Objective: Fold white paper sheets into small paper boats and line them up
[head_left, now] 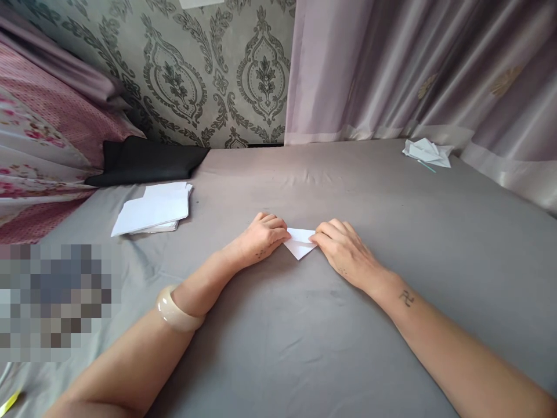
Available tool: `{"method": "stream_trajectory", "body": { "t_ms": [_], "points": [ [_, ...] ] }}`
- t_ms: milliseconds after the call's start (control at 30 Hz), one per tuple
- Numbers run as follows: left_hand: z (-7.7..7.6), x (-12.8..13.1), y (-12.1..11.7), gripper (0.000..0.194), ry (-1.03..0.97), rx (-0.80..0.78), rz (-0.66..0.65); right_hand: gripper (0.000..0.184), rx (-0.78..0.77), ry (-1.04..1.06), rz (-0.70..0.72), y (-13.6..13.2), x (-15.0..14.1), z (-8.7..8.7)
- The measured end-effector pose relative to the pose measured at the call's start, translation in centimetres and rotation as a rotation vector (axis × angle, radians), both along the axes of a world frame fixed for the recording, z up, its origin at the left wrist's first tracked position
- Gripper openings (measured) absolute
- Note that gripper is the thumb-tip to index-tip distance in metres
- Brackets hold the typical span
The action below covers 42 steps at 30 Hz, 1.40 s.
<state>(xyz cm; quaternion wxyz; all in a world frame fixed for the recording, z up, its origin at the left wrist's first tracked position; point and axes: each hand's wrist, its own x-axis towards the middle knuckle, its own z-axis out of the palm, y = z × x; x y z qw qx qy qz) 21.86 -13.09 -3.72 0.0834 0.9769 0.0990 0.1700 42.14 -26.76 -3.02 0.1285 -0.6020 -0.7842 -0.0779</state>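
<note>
A small folded piece of white paper [299,242] lies on the grey sheet between my hands, its point facing me and a folded band along its far edge. My left hand [266,233] pinches the paper's left corner, fingers curled together. At the opposite corner, my right hand [342,247] grips the paper between thumb and fingers. Both sets of fingertips cover the paper's ends, so those parts are hidden. A pale bangle [177,310] circles my left forearm.
A stack of white paper [154,209] rests at the left, in front of a black cloth [152,159]. Several folded white papers [427,152] sit at the far right beside a thin greenish stick [426,166]. Curtains [374,69] hang behind. Something yellow [9,402] shows at the lower left.
</note>
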Motion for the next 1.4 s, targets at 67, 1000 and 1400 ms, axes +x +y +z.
{"method": "stream_trajectory", "body": {
  "t_ms": [67,1000,1400],
  "points": [
    [0.4,-0.2,-0.1,0.031,0.040,0.069,-0.035,0.022,-0.006,-0.055,-0.003,-0.2,-0.3,0.3],
    [3.9,0.9,-6.7,0.022,0.552,0.204,0.234,0.045,-0.226,-0.225,-0.361,-1.4,-7.5,1.9],
    [3.6,0.5,-6.4,0.018,0.458,0.277,0.194,0.046,-0.239,-0.163,-0.352,-1.8,-7.1,2.4]
  ]
}}
